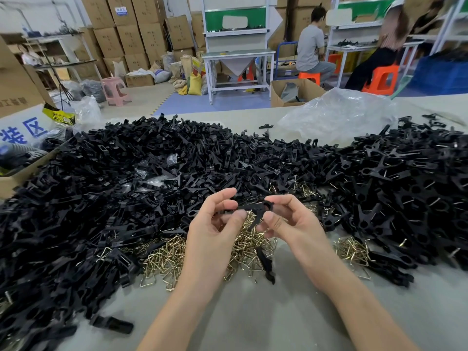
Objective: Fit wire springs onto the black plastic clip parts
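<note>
A single black plastic clip part (pixel 255 207) held level between both hands, just above the centre of the tabletop (pixel 253 315). The left hand (pixel 215 224) pinches its slender end with thumb and curled fingers; the right hand (pixel 291 224) pinches its ringed end; whether a spring sits on it cannot be told. Directly beneath lies a loose pile of brass-coloured wire springs (pixel 172 259). A broad heap of black clip parts (pixel 121 178) spreads to the left and behind, and a second heap (pixel 410 188) with wire showing among the parts lies to the right. Beyond are a clear plastic bag (pixel 339 112) and, at far left, a cardboard box (pixel 15 181)
</note>
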